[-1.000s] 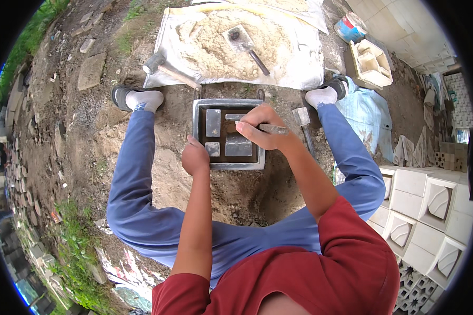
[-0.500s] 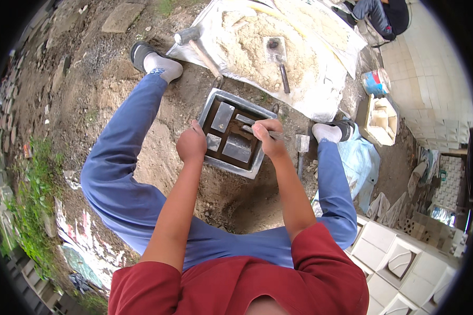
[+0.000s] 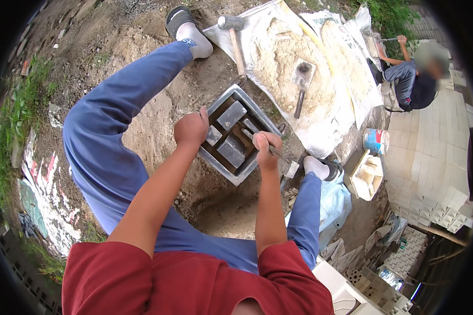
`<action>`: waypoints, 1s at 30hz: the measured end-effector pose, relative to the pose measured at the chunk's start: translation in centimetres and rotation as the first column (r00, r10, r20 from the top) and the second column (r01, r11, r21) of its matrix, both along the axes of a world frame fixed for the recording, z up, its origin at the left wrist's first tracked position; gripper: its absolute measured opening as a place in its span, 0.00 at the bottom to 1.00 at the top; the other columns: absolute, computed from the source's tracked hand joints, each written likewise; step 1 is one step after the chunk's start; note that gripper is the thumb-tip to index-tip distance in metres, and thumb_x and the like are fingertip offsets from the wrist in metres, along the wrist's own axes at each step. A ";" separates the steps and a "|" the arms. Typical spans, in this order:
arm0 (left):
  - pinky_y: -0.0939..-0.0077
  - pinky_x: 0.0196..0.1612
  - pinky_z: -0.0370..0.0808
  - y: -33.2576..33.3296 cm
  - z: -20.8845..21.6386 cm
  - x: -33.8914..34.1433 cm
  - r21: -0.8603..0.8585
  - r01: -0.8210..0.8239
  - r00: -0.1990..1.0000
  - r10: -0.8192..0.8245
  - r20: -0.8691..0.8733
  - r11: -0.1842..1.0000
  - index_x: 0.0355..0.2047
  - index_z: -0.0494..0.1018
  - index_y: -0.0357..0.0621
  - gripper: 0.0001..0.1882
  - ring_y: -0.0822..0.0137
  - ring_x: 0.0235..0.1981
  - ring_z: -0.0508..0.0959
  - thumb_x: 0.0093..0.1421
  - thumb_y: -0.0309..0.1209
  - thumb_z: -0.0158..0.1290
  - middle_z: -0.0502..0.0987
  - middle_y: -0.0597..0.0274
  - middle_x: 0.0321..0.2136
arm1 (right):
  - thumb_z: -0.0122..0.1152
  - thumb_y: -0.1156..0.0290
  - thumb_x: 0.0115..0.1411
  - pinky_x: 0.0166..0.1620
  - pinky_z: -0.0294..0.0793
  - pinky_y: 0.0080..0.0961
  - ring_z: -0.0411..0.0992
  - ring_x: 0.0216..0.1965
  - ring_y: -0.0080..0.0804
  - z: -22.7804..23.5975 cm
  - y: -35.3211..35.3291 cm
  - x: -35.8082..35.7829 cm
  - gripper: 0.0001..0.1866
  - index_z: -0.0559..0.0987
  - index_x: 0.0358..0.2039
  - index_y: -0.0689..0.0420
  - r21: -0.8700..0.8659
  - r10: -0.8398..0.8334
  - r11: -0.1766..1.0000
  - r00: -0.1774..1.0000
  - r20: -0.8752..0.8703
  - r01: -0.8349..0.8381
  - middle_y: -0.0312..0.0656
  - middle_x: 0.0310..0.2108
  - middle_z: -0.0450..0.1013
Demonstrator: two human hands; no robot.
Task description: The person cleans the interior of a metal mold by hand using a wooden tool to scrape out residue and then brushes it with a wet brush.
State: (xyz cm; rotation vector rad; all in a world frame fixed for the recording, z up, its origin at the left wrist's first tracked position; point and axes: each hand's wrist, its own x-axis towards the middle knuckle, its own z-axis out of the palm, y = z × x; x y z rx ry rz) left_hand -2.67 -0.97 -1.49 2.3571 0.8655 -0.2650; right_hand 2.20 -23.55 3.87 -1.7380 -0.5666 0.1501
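Observation:
A square metal mould sits on the ground between my legs, turned cornerwise, with several grey blocks standing in its dark inside. My left hand is closed at its left rim, thumb pointing up. Over the right part of the mould, my right hand is closed round a slim grey-handled tool. The tool's working end is hidden by my fingers, so its kind does not show. Just right of that hand lies a flat-headed metal tool on the soil.
A white sheet beyond the mould holds pale powder and a trowel. A mallet lies at its left edge. Rightward are a paint bucket, a cream box and stacked pale tiles. Another person sits far right.
The view has swung, so the mould looks turned and more of the other person shows at right. My right hand has shifted down towards the mould's right corner, still holding the tool.

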 end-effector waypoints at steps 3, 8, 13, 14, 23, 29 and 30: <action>0.47 0.40 0.79 0.1 -0.1 0.1 0.002 -0.001 1.000 0.001 0.017 1.000 0.27 0.83 0.38 0.36 0.40 0.31 0.83 0.73 0.51 0.33 0.82 0.41 0.28 | 0.58 0.70 0.62 0.26 0.66 0.25 0.70 0.20 0.29 -0.1 -0.4 -0.2 0.15 0.76 0.20 0.65 0.091 -0.119 0.987 0.985 -0.121 0.131 0.39 0.17 0.72; 0.47 0.39 0.79 0.9 -0.3 -0.3 0.011 -0.011 1.000 0.010 0.017 1.000 0.26 0.83 0.39 0.36 0.40 0.31 0.83 0.73 0.51 0.33 0.82 0.41 0.28 | 0.60 0.69 0.60 0.31 0.72 0.29 0.74 0.23 0.35 5.1 1.0 -1.0 0.12 0.80 0.23 0.64 -0.007 -0.018 1.000 0.997 0.080 0.018 0.42 0.21 0.76; 0.47 0.39 0.79 0.5 0.7 0.4 -0.007 -0.013 1.000 0.013 -0.005 1.000 0.26 0.83 0.40 0.35 0.41 0.31 0.83 0.73 0.51 0.33 0.82 0.43 0.28 | 0.55 0.72 0.60 0.23 0.61 0.32 0.65 0.15 0.39 -0.6 2.0 -0.9 0.13 0.74 0.20 0.65 -0.070 0.019 0.998 0.984 0.178 -0.007 0.43 0.14 0.63; 0.47 0.39 0.79 0.6 0.5 0.7 0.006 -0.022 1.000 0.022 0.005 1.000 0.26 0.83 0.40 0.35 0.41 0.31 0.83 0.73 0.51 0.33 0.82 0.43 0.28 | 0.55 0.72 0.61 0.22 0.60 0.32 0.64 0.15 0.39 -0.8 2.6 -1.4 0.14 0.73 0.19 0.65 -0.033 -0.019 0.999 0.981 0.193 0.026 0.43 0.14 0.62; 0.47 0.39 0.78 0.6 0.2 0.0 -0.004 0.009 1.000 -0.009 0.021 1.000 0.27 0.83 0.40 0.35 0.41 0.30 0.82 0.74 0.50 0.32 0.82 0.44 0.27 | 0.53 0.67 0.61 0.24 0.62 0.29 0.63 0.16 0.31 2.8 3.3 -2.3 0.18 0.69 0.16 0.63 0.048 -0.084 0.996 0.972 0.219 0.076 0.39 0.14 0.64; 0.47 0.39 0.78 0.0 0.7 0.4 -0.040 0.045 0.999 -0.045 0.015 0.998 0.26 0.82 0.41 0.35 0.41 0.30 0.82 0.74 0.50 0.33 0.82 0.44 0.28 | 0.53 0.77 0.58 0.20 0.58 0.33 0.60 0.13 0.41 2.3 2.5 -1.4 0.13 0.67 0.16 0.62 0.011 0.158 0.986 0.938 0.309 -0.169 0.43 0.14 0.60; 0.47 0.39 0.78 0.2 0.7 0.2 -0.031 0.041 0.999 -0.041 0.014 0.999 0.26 0.82 0.41 0.35 0.41 0.30 0.82 0.74 0.50 0.33 0.82 0.44 0.28 | 0.53 0.78 0.58 0.20 0.58 0.33 0.60 0.13 0.41 1.2 3.3 -0.9 0.14 0.67 0.16 0.62 -0.013 0.115 0.993 0.930 0.350 -0.117 0.43 0.13 0.60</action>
